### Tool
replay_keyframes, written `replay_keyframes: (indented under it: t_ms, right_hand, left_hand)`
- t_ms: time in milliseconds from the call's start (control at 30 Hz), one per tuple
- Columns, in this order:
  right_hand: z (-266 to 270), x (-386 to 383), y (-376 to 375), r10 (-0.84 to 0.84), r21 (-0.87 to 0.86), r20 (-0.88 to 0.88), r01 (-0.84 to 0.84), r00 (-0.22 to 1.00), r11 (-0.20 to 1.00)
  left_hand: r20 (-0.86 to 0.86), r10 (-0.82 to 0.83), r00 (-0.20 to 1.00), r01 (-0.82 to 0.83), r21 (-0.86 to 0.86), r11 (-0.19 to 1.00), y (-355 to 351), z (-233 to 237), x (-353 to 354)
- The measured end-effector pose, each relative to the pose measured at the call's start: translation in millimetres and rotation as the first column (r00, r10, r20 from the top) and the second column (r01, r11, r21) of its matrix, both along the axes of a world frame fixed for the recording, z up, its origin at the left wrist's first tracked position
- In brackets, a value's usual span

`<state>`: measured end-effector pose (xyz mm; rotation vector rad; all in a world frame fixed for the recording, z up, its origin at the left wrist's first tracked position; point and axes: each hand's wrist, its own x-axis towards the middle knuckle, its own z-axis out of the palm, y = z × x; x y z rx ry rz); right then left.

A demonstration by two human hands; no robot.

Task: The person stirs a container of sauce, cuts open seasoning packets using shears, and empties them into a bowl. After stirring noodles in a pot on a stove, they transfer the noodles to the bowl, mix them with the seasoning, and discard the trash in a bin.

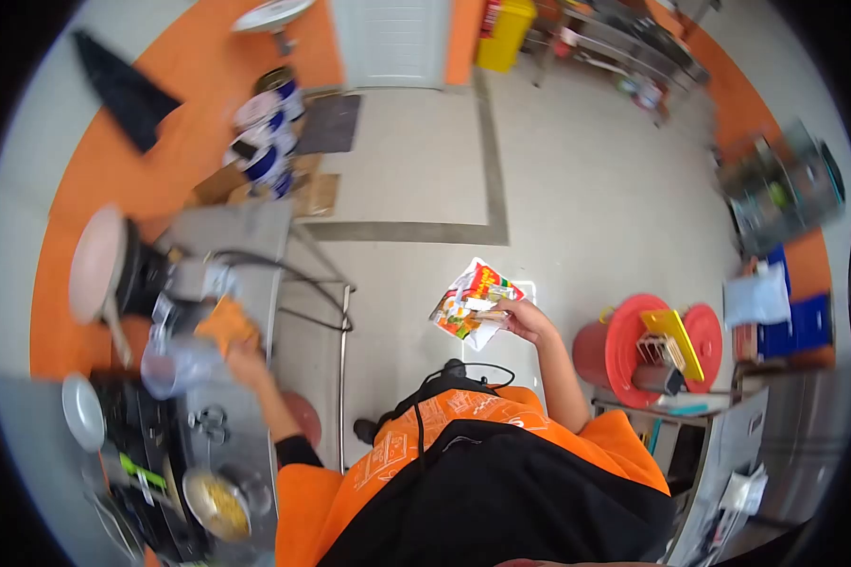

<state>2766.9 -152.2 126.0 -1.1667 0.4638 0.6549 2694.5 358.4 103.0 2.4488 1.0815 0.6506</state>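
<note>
My right hand (529, 321) is closed on the edge of a colourful food packet (477, 291), red, yellow and white with green, held out over the floor in front of me. What the packet contains cannot be read. To the left, my left hand (246, 361) reaches over the metal counter, closed on a crumpled orange cloth (225, 324). Motion blurs this hand. Just beside the cloth is a clear plastic container (164, 367). Nearer me on the counter lie scissors (210, 423) and a bowl of yellow food (217, 506).
A pan (99, 265) stands at the far left, near a black stove (128, 425). On my right are a red bucket (624, 345), a yellow board (673, 342) and a small trolley (728, 444). Tins (269, 156) are stacked by the orange wall.
</note>
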Motion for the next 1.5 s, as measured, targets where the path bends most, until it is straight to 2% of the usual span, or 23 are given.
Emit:
replay_keyframes:
  t_ms: [33, 133, 200, 267, 333, 433, 500, 633, 700, 900, 1033, 1067, 1100, 1200, 1233, 1300, 1367, 1433, 1500]
  right_hand:
    - [-0.6, 3.6, -31.6, -0.087, 0.018, -0.015, 0.088, 0.996, 0.996]
    - [-3.6, 20.8, -113.7, -0.292, 0.019, -0.041, 0.293, 0.955, 0.956]
    - [-9.7, 42.6, -151.2, -0.382, 0.026, -0.034, 0.382, 0.924, 0.924]
    - [-16.9, 76.7, -182.5, -0.456, 0.033, -0.038, 0.458, 0.889, 0.889]
    - [-14.1, 121.8, -204.7, -0.519, 0.045, -0.019, 0.520, 0.854, 0.853]
    - [-47.9, 198.2, -252.8, -0.569, 0.088, -0.020, 0.568, 0.822, 0.818]
    - [-36.7, 249.9, -265.7, -0.658, 0.069, -0.040, 0.659, 0.752, 0.749]
    - [-88.2, 324.9, -334.8, -0.706, 0.203, -0.091, 0.708, 0.702, 0.677]
    - [-67.7, 353.0, -360.1, -0.727, 0.101, -0.166, 0.744, 0.667, 0.660]
    - [-15.5, 451.6, -396.3, -0.936, -0.014, -0.114, 0.941, 0.334, 0.337]
    - [-59.5, 541.9, -451.5, -0.931, 0.117, -0.098, 0.934, 0.350, 0.339]
    - [-59.6, 578.9, -463.0, -0.931, 0.085, -0.065, 0.932, 0.359, 0.354]
    - [-66.3, 617.0, -479.5, -0.915, 0.148, -0.117, 0.918, 0.385, 0.367]
    - [-96.4, 737.7, -535.5, -0.866, 0.255, -0.078, 0.850, 0.494, 0.461]
    - [-96.6, 779.6, -548.2, -0.856, 0.276, -0.067, 0.834, 0.513, 0.478]
    - [-59.3, 884.0, -551.5, -0.852, 0.302, -0.009, 0.813, 0.524, 0.497]
    - [-80.5, 973.1, -579.3, -0.773, 0.352, 0.069, 0.710, 0.630, 0.610]
    - [-64.5, 1065.0, -578.1, -0.745, 0.407, 0.114, 0.653, 0.658, 0.639]
    - [-51.8, 1149.8, -566.2, -0.756, 0.392, 0.148, 0.664, 0.638, 0.637]
  left_hand:
    - [0.134, -0.029, 0.991, 0.012, 0.123, 0.992, 16.3, -26.7, -4.5]
    - [-0.102, -0.006, 0.995, 0.022, 0.152, 0.988, 19.5, -23.6, -7.8]
    - [-0.136, -0.002, 0.991, 0.028, 0.187, 0.982, 21.0, -27.6, -5.3]
    - [-0.321, 0.155, 0.934, -0.059, 0.291, 0.955, -0.3, -6.9, 4.2]
    - [-0.354, 0.268, 0.896, -0.139, 0.351, 0.926, -0.2, -7.0, 10.3]
    - [-0.436, 0.462, 0.773, -0.404, 0.223, 0.887, -20.0, 9.5, 55.4]
    - [-0.441, 0.479, 0.759, -0.453, 0.172, 0.875, -46.1, 3.1, 111.3]
    - [-0.371, 0.349, 0.861, -0.375, 0.000, 0.927, -114.8, -25.5, 262.4]
    - [-0.298, 0.250, 0.921, -0.289, -0.095, 0.952, -158.7, -31.1, 350.2]
    - [-0.065, -0.035, 0.997, 0.011, -0.328, 0.945, -295.6, -33.9, 612.3]
    - [0.036, -0.087, 0.996, 0.095, -0.373, 0.923, -371.4, -38.6, 751.4]
    - [0.051, -0.075, 0.996, 0.089, -0.380, 0.921, -387.9, -38.0, 780.7]
    - [0.070, -0.058, 0.996, 0.080, -0.387, 0.919, -401.2, -35.8, 808.8]
    - [0.136, -0.013, 0.991, 0.064, -0.380, 0.923, -432.8, -20.2, 886.9]
    - [0.152, -0.004, 0.988, 0.062, -0.378, 0.924, -441.7, -13.3, 912.5]
    - [0.188, 0.011, 0.982, 0.061, -0.371, 0.927, -457.3, -1.1, 964.0]
    - [0.220, 0.021, 0.975, 0.061, -0.360, 0.931, -472.4, 6.4, 1015.5]
    - [0.258, 0.037, 0.966, 0.059, -0.354, 0.933, -487.7, 9.3, 1065.1]
    - [0.296, 0.049, 0.954, 0.059, -0.346, 0.936, -501.8, 9.1, 1121.3]
